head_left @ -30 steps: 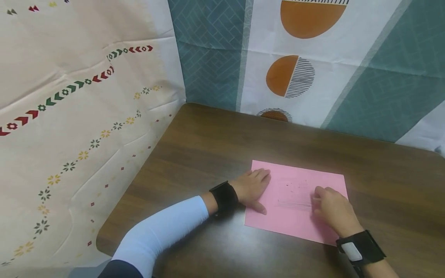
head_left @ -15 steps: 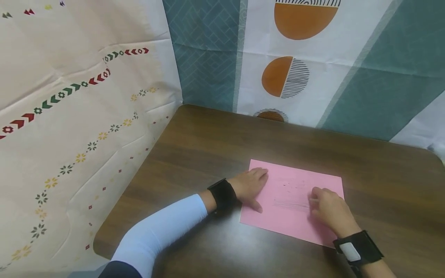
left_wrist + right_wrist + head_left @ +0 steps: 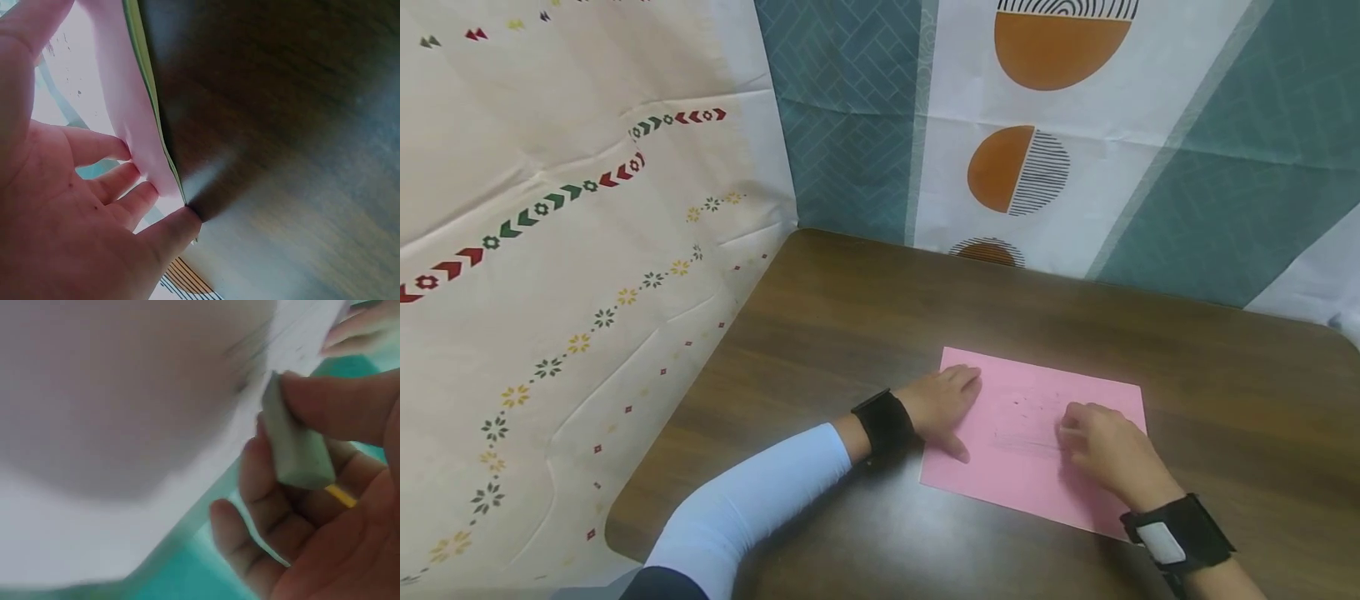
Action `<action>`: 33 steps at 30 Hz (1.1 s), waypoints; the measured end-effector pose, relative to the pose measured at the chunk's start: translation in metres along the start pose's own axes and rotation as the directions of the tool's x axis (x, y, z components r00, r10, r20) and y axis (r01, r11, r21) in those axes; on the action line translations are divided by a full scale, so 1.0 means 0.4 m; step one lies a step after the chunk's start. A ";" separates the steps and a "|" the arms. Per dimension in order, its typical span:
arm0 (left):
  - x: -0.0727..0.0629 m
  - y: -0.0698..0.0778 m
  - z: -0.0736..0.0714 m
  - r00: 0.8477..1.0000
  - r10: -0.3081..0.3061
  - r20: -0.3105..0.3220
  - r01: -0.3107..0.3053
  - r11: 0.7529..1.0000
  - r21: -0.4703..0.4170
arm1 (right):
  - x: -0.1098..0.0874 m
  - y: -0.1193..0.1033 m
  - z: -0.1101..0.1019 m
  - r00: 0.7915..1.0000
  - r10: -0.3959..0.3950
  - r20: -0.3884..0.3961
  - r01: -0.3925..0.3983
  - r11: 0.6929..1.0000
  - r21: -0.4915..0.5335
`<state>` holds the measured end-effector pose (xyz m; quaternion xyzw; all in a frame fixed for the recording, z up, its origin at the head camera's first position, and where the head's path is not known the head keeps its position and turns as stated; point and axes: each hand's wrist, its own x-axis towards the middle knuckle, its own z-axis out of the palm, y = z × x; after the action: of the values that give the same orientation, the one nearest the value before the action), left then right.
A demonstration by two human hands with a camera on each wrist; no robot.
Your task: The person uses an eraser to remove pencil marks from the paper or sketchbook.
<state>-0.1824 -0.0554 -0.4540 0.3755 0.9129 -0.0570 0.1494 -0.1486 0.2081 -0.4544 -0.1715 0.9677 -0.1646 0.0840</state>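
A pink sheet of paper (image 3: 1037,487) lies on the table, with faint grey pencil lines and small dark specks on it. My right hand (image 3: 1112,454) pinches an eraser (image 3: 297,447) between thumb and fingers over the right part of the sheet. The eraser is a pale block with a darkened tip, best seen in the right wrist view. With fingers extended, my left hand (image 3: 942,410) rests on the left edge of the paper. In the left wrist view, its fingertips (image 3: 181,225) touch the sheet near a thin yellow-green layered edge.
The brown wooden table (image 3: 850,308) extends around the paper on all sides. Behind it hangs a teal and white patterned cloth (image 3: 1030,167), and a cream printed cloth (image 3: 587,375) hangs along the left side. Both wrists wear black bands.
My right hand has shifted slightly left across the paper with the eraser. The left hand stays on the sheet's left edge, and the head view has shifted a little.
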 end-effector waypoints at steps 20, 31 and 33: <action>0.011 -0.008 0.008 1.000 0.004 0.009 -0.004 1.000 -0.001 | 0.078 -0.166 0.098 0.967 -0.247 -0.064 0.236 0.961 -0.143; 0.003 -0.004 0.007 1.000 -0.003 0.003 0.003 1.000 0.019 | 0.004 -0.002 0.015 0.997 0.081 -0.017 -0.083 0.992 -0.092; 0.003 -0.003 0.009 1.000 0.000 -0.001 0.000 1.000 0.021 | 0.002 0.006 0.015 0.996 0.086 -0.011 -0.087 0.993 -0.078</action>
<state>-0.1833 -0.0563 -0.4577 0.3768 0.9124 -0.0663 0.1452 -0.1487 0.2082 -0.4611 -0.1320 0.9803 -0.1231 0.0804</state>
